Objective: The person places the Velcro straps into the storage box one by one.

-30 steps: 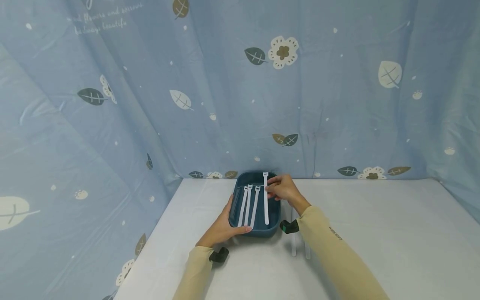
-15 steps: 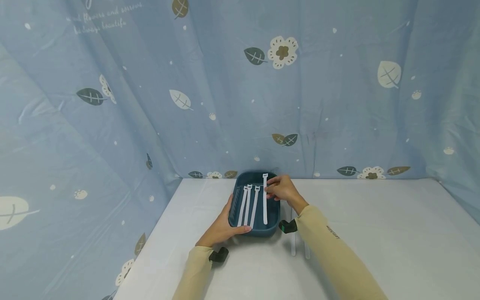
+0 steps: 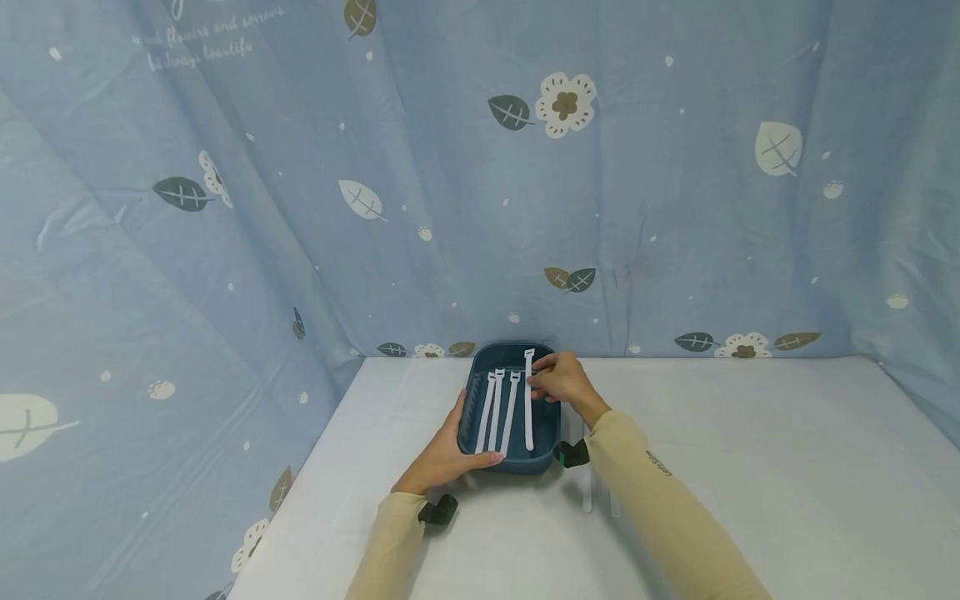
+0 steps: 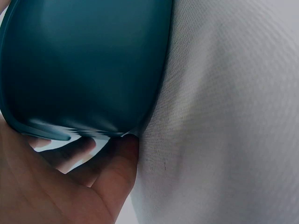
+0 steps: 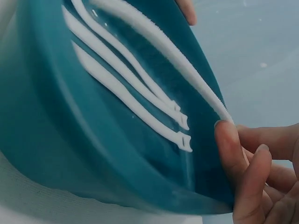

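A dark teal plastic basket [image 3: 545, 462] stands on the white table, tilted toward the head camera. My left hand [image 3: 442, 454] holds it at the near left corner, thumb at the front rim and fingers along the left side. In the left wrist view, fingers [image 4: 119, 172] curl against the basket's wall. My right hand [image 3: 566, 379] pinches a white cable tie [image 3: 528, 417] with a slotted head, over the right part of the basket. Three similar cable ties [image 3: 495, 412] lie side by side inside, heads away. The right wrist view shows their slotted heads [image 5: 185, 141] and the pinching fingertips [image 5: 229, 140].
Two more white cable ties [image 3: 587, 492] lie on the white table [image 3: 750, 483], partly hidden under the right forearm. Behind the table hangs a blue curtain [image 3: 450, 250] with leaf and flower prints. Black wrist cameras [image 3: 438, 510] sit on both wrists.
My right hand has shifted slightly left with the pinched cable tie, which has moved a little left and down over the basket. The left hand and basket have stayed put.
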Demonstrator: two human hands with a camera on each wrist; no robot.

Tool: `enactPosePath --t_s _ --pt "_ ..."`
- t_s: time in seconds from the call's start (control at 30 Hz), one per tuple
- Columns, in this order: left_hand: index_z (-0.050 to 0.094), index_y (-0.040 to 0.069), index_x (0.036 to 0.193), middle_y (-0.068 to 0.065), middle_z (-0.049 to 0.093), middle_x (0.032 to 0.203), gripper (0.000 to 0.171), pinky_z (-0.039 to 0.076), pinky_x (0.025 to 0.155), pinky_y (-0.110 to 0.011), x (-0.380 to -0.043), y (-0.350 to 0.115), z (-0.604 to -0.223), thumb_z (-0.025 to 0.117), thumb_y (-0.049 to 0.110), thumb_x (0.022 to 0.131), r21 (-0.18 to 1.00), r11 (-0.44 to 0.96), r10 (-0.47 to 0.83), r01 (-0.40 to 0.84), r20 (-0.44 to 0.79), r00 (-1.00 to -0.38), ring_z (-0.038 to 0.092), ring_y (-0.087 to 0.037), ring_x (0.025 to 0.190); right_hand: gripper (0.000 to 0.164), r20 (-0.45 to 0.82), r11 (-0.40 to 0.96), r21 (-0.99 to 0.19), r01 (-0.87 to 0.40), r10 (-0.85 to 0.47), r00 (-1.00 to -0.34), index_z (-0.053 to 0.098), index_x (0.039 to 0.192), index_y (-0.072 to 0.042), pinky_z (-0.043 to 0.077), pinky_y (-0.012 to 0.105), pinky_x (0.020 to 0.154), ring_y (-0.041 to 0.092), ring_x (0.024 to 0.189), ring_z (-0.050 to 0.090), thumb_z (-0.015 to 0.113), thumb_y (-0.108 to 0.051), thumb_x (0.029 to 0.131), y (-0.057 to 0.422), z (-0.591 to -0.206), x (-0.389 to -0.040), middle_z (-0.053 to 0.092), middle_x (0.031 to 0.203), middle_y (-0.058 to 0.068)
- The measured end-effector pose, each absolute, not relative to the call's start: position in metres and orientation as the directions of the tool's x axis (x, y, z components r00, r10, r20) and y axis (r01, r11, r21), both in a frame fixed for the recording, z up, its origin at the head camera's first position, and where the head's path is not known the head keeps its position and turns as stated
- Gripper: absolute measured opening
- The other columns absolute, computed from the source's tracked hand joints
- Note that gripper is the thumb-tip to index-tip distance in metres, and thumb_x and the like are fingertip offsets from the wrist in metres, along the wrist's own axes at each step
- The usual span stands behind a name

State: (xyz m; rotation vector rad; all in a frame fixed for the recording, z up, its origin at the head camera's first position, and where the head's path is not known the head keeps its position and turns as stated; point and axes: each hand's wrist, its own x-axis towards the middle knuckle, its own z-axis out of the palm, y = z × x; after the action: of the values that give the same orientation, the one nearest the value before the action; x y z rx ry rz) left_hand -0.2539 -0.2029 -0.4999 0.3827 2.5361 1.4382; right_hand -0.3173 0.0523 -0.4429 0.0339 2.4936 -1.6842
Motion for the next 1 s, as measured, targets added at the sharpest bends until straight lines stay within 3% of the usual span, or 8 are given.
enactPosePath --t_s 0.43,0.73,1.0 --pt "-0.005 0.039 0.166 -0.005 0.013 0.175 0.128 0.031 0.122 -0.062 -0.254 -0.203 -0.4999 0.088 0.05 0.078 0.854 0.508 0.312 0.113 -0.06 -0.948 0.025 -0.033 0.158 0.033 -0.109 0.418 -0.904 0.087 -0.031 -0.994 0.066 0.123 0.007 0.058 0.025 0.058 0.01 0.063 0.072 0.072 -0.007 0.094 0.0471 -0.445 -0.3188 0.078 0.095 0.017" --pt "-0.003 0.026 0.168 -0.005 0.013 0.175 0.13 0.031 0.123 -0.062 -0.2555 -0.2028 -0.5015 0.088 0.048 0.078 0.85 0.509 0.322 0.134 -0.043 -0.946 0.026 -0.032 0.158 0.033 -0.117 0.474 -0.875 0.097 -0.013 -0.993 0.067 0.124 0.005 0.057 0.023 0.058 0.009 0.061 0.071 0.073 -0.009 0.094 0.045 -0.4449 -0.3193 0.078 0.086 0.012" --pt "-0.004 0.026 0.168 -0.006 0.012 0.175 0.131 0.031 0.122 -0.062 -0.2571 -0.2042 -0.5042 0.088 0.05 0.078 0.844 0.517 0.322 0.14 -0.04 -0.946 0.026 -0.033 0.158 0.032 -0.118 0.486 -0.868 0.1 -0.007 -0.993 0.067 0.122 0.004 0.057 0.023 0.058 0.011 0.061 0.072 0.073 -0.009 0.094 0.0436 -0.4447 -0.3197 0.077 0.086 0.012"
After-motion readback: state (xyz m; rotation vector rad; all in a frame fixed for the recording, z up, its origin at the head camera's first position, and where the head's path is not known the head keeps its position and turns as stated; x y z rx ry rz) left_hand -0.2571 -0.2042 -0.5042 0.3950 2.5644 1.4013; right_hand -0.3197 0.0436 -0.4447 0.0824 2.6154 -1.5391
